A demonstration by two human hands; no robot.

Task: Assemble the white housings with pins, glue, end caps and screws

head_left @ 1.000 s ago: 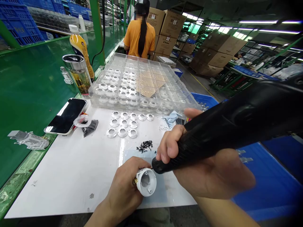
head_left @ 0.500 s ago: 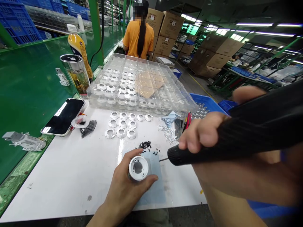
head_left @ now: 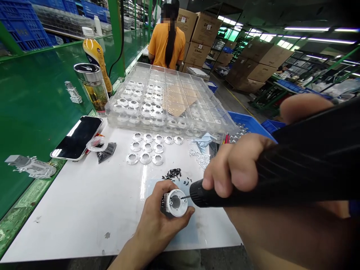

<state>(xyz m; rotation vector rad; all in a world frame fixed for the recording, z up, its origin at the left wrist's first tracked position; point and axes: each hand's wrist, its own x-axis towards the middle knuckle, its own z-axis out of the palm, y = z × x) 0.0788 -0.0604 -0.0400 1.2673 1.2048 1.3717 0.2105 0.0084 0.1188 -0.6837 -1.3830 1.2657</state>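
Observation:
My left hand (head_left: 157, 217) is wrapped round a white cylindrical housing (head_left: 184, 210), its round open end facing up and to the right. My right hand (head_left: 239, 165) grips a black power screwdriver (head_left: 270, 183) that fills much of the right side. The thin bit (head_left: 185, 197) reaches into the housing's open end at its right inner edge; whether a screw sits on the tip is too small to tell. Behind the left hand lies a pile of small black screws (head_left: 173, 173). Several white rings (head_left: 145, 158) rest in rows farther back.
A clear compartment tray (head_left: 157, 122) holding white rings stands at the back. Silver screws (head_left: 203, 160) and a blue cloth (head_left: 204, 140) lie to its front right. A phone (head_left: 77, 138), a drink flask (head_left: 94, 90) and a yellow bottle (head_left: 97, 54) line the left. A person in orange (head_left: 165, 45) is beyond.
My left hand has shifted right and tilted the housing toward the screwdriver. The screwdriver has moved left and slightly down, so its bit now enters the housing's opening.

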